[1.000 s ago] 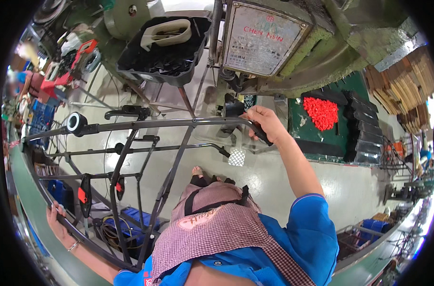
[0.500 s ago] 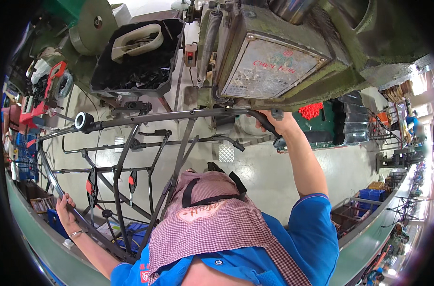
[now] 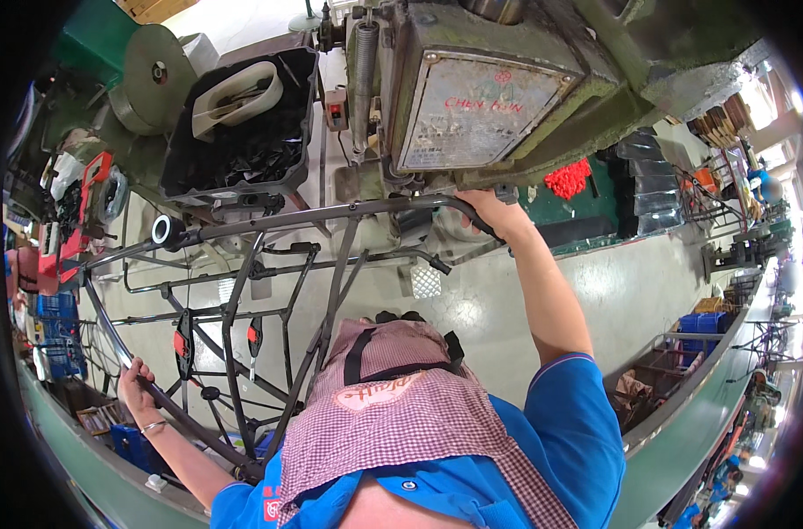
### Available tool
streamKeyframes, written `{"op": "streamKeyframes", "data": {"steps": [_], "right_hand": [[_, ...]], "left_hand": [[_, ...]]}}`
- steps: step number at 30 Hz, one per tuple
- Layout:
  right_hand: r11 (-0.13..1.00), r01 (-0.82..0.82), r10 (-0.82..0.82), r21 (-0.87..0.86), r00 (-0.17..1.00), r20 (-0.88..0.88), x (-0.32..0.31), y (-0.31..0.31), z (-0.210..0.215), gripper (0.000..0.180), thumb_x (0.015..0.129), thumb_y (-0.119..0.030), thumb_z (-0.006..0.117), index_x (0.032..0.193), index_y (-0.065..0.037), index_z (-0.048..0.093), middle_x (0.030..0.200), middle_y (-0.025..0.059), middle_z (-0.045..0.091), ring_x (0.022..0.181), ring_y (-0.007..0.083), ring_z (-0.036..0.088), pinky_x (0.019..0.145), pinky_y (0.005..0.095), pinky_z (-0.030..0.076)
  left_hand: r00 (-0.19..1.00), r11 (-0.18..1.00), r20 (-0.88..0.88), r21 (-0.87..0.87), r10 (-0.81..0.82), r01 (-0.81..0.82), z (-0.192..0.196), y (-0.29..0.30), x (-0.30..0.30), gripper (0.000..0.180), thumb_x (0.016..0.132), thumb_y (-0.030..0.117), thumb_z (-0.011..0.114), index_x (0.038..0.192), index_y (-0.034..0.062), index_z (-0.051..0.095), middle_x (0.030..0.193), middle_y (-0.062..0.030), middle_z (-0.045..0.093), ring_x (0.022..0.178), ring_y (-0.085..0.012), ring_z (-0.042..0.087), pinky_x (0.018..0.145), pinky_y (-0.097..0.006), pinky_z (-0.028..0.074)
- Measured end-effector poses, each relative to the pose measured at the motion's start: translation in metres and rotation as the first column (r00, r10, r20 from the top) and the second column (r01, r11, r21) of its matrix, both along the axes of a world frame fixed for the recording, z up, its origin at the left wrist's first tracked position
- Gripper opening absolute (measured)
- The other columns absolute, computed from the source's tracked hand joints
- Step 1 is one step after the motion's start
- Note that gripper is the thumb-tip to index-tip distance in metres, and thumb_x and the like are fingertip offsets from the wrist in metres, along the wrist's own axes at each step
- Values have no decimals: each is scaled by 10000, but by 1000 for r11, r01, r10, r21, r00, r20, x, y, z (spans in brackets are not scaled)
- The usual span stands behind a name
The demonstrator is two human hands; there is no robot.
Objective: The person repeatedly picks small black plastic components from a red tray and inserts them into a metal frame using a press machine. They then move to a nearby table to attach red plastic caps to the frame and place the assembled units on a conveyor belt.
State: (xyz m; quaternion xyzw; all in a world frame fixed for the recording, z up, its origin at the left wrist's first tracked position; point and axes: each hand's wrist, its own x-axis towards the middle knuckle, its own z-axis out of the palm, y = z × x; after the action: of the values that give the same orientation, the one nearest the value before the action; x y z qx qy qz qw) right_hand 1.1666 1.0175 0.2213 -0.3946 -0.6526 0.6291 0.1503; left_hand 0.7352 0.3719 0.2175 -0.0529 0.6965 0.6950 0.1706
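A large dark grey tubular metal frame (image 3: 278,264) stretches across in front of me, with bent tubes and cross bars. My right hand (image 3: 494,213) grips its upper tube right under a big green-grey press machine (image 3: 498,97). My left hand (image 3: 137,383) holds the frame's curved lower tube at the left. A checked apron (image 3: 401,414) over a blue shirt fills the lower middle.
A black bin (image 3: 242,150) with a white plastic part and dark pieces stands left of the machine. Red parts (image 3: 567,181) lie in a tray at the right. Blue crates (image 3: 53,331) sit at the left and more frames stand at the far right.
The view has swung closer to the machine. My right hand has carried the frame's upper tube up under the machine, and my left hand has moved up the lower tube.
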Motion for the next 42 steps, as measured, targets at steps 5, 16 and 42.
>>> {"op": "streamKeyframes", "data": {"steps": [5, 16, 42], "right_hand": [[831, 8, -194, 556, 941, 277, -20, -34, 18, 288, 780, -348, 715, 904, -89, 695, 831, 93, 693, 801, 254, 657, 754, 363, 509], [475, -189, 29, 859, 979, 200, -48, -50, -16, 319, 770, -340, 744, 886, -48, 690, 840, 139, 684, 750, 356, 652, 639, 413, 521], [612, -398, -46, 683, 845, 533, 16, -31, 13, 551, 813, -517, 660, 1082, -41, 589, 827, 215, 652, 828, 441, 628, 708, 483, 510]], "left_hand": [[1000, 999, -19, 43, -17, 17, -16, -11, 0, 164, 863, 62, 618, 971, 26, 500, 812, -29, 551, 605, -96, 487, 494, -231, 410], [1000, 1000, -25, 30, -9, 10, -10, 1, 11, 134, 888, 73, 593, 953, 40, 481, 786, -27, 547, 586, -82, 479, 475, -223, 406], [998, 996, -6, -68, 56, -56, -9, 0, 14, 126, 903, 168, 612, 903, 57, 554, 743, -5, 550, 572, -83, 499, 472, -212, 406]]}}
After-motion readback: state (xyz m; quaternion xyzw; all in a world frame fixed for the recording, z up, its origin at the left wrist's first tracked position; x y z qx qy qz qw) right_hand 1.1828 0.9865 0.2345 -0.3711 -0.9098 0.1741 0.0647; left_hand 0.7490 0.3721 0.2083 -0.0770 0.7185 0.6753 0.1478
